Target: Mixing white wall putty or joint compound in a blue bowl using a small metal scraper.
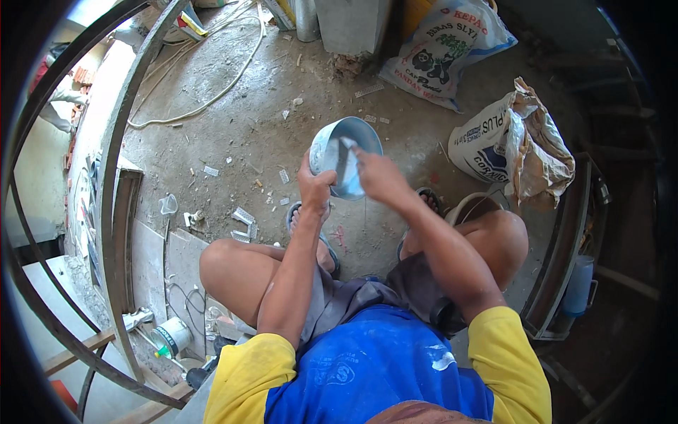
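Observation:
My left hand (317, 183) grips the left side of a small light-blue plastic bucket (366, 132), its thumb at the near rim. The bucket is tilted, so its opening faces me. In my right hand (378, 177) is a flat scraping tool (345, 161), probably a putty knife, blurred by motion. Its flat part lies inside the bucket, against a whitish, wet-looking residue. My right fingers partly hide the tool and the bucket's right rim. Both hands are in front of my bent knees, above the dusty concrete floor (233, 143).
An opened paper powder sack (479, 140) and a printed woven sack (431, 63) stand at right. A pail (463, 206) sits by my right knee. Perforated metal scraps (243, 222) litter the floor. A pale hose (212, 100) curves at upper left, near a metal frame (114, 159). Another person's arm (66, 95) shows far left.

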The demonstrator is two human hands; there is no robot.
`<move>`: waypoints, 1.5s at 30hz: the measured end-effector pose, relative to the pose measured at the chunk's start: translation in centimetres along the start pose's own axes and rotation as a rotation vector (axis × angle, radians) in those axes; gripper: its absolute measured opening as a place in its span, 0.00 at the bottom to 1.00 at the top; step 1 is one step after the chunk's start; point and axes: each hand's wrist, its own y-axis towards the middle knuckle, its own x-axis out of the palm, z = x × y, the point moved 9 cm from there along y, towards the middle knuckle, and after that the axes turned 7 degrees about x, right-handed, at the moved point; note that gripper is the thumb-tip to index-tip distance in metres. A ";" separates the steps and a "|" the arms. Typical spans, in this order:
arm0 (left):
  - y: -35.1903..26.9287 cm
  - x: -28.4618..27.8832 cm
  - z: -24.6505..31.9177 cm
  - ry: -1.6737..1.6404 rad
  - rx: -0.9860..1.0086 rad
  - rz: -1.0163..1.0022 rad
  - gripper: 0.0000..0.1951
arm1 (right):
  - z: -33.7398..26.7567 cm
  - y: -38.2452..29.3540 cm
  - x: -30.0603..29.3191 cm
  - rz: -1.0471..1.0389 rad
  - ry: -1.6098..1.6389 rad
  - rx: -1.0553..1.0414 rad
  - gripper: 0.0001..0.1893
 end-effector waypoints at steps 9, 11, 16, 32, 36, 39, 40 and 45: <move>-0.2 0.2 0.6 -0.009 0.010 0.006 0.32 | 0.9 0.6 -0.8 0.111 0.069 -0.013 0.29; -0.3 0.0 0.5 -0.041 -0.007 0.014 0.33 | 0.7 -0.6 1.4 0.078 0.028 0.031 0.29; 0.3 -0.9 2.9 -0.005 0.050 0.056 0.36 | -1.8 -2.0 -0.3 0.038 -0.127 -0.032 0.27; 0.1 -0.5 8.9 0.313 0.163 -0.094 0.49 | 1.6 0.0 -3.3 0.522 -0.279 -0.154 0.24; 0.2 1.1 9.4 0.186 0.150 -0.111 0.46 | 6.2 1.7 1.6 0.256 0.115 -0.187 0.14; 0.3 -0.2 9.7 0.133 0.206 -0.091 0.42 | 3.5 0.3 5.5 -0.363 0.477 0.193 0.08; 0.4 -0.3 9.7 0.099 0.232 -0.092 0.41 | 2.8 -0.1 5.3 -0.366 0.475 0.177 0.08; 0.9 -0.3 9.2 0.110 0.295 -0.055 0.39 | 1.9 -2.1 6.5 -0.626 0.968 0.293 0.09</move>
